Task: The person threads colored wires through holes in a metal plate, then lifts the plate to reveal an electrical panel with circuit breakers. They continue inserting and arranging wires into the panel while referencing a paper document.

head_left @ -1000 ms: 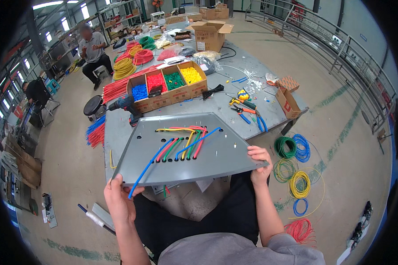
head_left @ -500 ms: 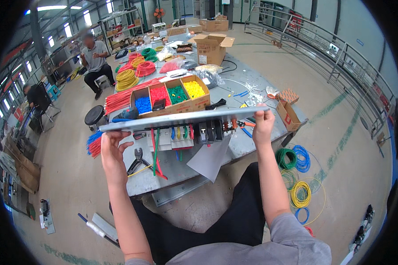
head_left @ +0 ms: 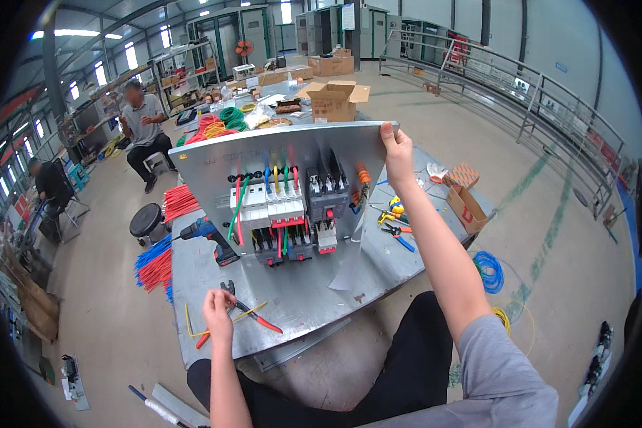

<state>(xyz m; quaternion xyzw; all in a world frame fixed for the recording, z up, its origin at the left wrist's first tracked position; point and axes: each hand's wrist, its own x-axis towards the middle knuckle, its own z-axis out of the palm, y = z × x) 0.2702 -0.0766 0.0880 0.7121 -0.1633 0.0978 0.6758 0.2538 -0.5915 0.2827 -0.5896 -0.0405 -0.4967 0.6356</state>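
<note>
My right hand grips the upper right corner of a grey metal mounting plate, thumb on its front face. The plate stands tilted up on the table, its component side facing me. Mounted on it are white circuit breakers, a black moulded-case breaker and short red, green, yellow and blue wires. My left hand is low at the table's near left, fingers curled over red-handled pliers and a bent yellow wire. What those fingers hold, if anything, is hidden.
A cordless drill lies left of the plate, near red and blue wire bundles. Cutters and a small open carton are on the right. A round stool stands beside the table; a seated person is beyond.
The plate has swung from nearly edge-on to upright, showing its components and hiding the parts box. My left hand has left its edge and moved down to the pliers; my right still holds its corner.
</note>
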